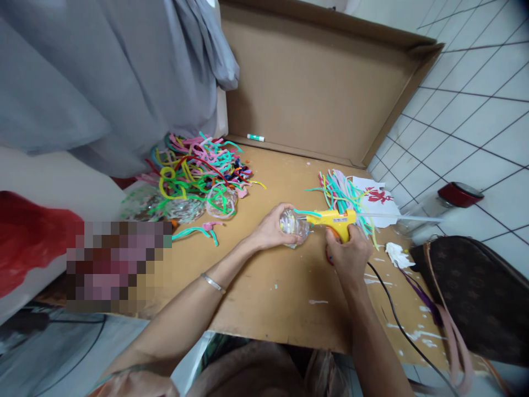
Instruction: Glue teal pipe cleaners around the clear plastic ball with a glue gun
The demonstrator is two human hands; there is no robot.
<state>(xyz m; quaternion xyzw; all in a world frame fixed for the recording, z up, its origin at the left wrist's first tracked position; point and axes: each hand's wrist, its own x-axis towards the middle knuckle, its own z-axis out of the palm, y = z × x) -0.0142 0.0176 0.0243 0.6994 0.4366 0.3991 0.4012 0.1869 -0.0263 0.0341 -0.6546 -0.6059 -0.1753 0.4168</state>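
- I see the left hand (271, 226), grip pinching a clear, round plastic piece (295, 225).
- The right hand (351, 252), grip wrapped round a yellow plastic glue gun (339, 219).

Wht tiled wall (465, 118) R of brn tbl (258, 295), grey cloth (136, 71) L.

The glue gun (339, 219) is showing smooth plastic; the clear piece (295, 226) is gleaming like plastic. At far left, pipe cleaners (196, 170) are looking fuzzy; the far cardboard (309, 99) is looking matt, the right tiles (471, 113) glossy.
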